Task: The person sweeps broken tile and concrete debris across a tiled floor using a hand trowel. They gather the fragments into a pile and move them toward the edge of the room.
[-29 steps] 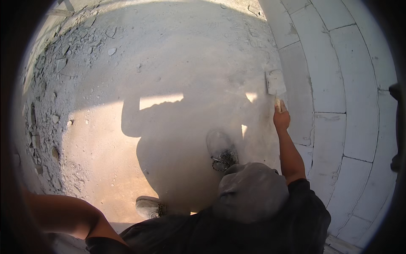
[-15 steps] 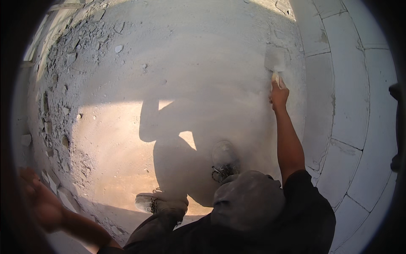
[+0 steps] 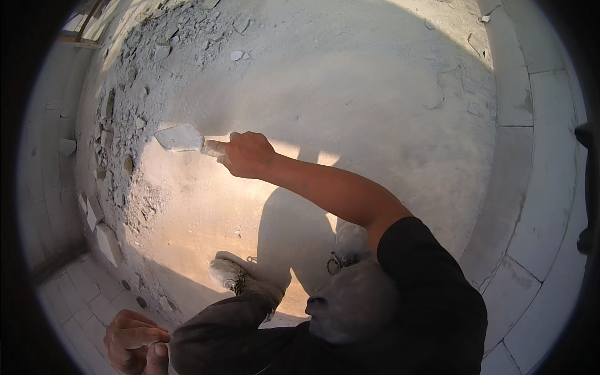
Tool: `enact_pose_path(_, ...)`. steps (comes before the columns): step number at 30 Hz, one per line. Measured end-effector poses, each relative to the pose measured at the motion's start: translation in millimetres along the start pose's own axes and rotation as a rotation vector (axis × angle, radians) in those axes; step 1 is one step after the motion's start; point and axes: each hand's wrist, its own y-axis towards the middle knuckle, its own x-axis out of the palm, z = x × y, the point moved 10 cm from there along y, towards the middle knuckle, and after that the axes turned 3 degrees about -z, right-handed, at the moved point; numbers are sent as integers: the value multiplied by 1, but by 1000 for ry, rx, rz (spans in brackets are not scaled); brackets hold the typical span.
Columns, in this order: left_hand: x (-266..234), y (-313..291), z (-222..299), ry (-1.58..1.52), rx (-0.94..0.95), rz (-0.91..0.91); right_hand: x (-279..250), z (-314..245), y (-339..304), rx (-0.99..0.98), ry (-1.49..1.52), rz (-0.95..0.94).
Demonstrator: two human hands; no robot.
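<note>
My right hand [image 3: 247, 153] is stretched out to the left over the dusty concrete floor [image 3: 350, 81], shut on the handle of a trowel [image 3: 179, 137]. The trowel's pale, mortar-caked blade points left, at the edge of the rubble. My left hand [image 3: 134, 340] is low at the bottom left beside my bent knee in dark trousers [image 3: 219, 331], its fingers curled in with nothing seen in them. My shoes [image 3: 228, 272] stand on the sunlit patch of floor below my arm.
Broken mortar and stone rubble [image 3: 125, 112] is heaped along the left side. White block walls curve along the right [image 3: 537, 187] and the left [image 3: 47, 187]. Loose white block pieces [image 3: 106, 240] lie at the lower left.
My right hand has swung with the trowel from the block wall on the right across to the rubble edge on the left. My left hand has drawn in beside my knee.
</note>
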Motion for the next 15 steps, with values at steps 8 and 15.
enact_pose_path(8,72,15,-52,-421,-164,-22,-240,268,-366,891,-431,937)
enact_pose_path(15,89,40,-93,-419,-308,-53,-221,410,-582,1491,11,1051)
